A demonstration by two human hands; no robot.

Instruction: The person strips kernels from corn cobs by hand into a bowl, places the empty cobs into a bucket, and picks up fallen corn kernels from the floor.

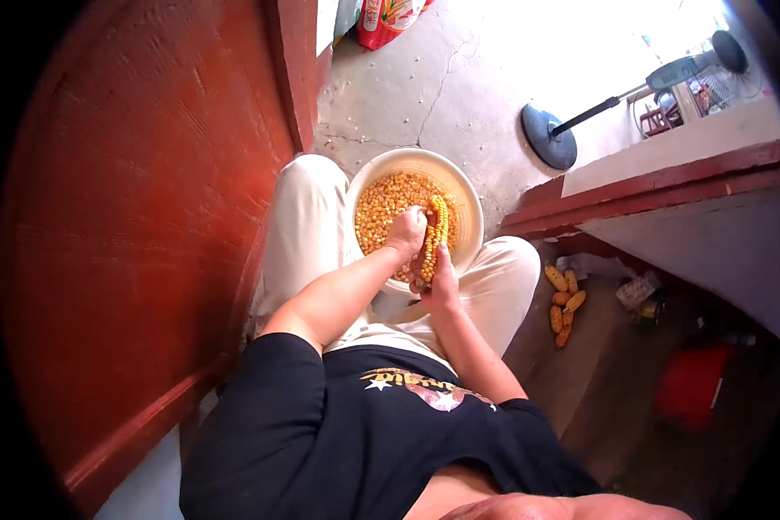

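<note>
An ear of corn (439, 227) with yellow kernels is held at a slant over a pale round basin (471, 195). My right hand (444, 282) is closed around the lower end of the ear, its thumb lying along the side. Against the ear's left side presses my left hand (407, 232), with the fingers curled and the thumb at the kernels. A dark bare strip shows on the ear beside my left thumb. Loose corn kernels (388, 201) cover the bottom of the basin, which sits between my knees. My fingertips are partly hidden.
Several ears of corn (565, 303) lie on the floor to the right. A fan's round black base (549, 137) stands at the upper right. A reddish-brown wooden door (156, 217) rises close on the left. A red bag (386, 22) is at the top, and stray kernels dot the floor.
</note>
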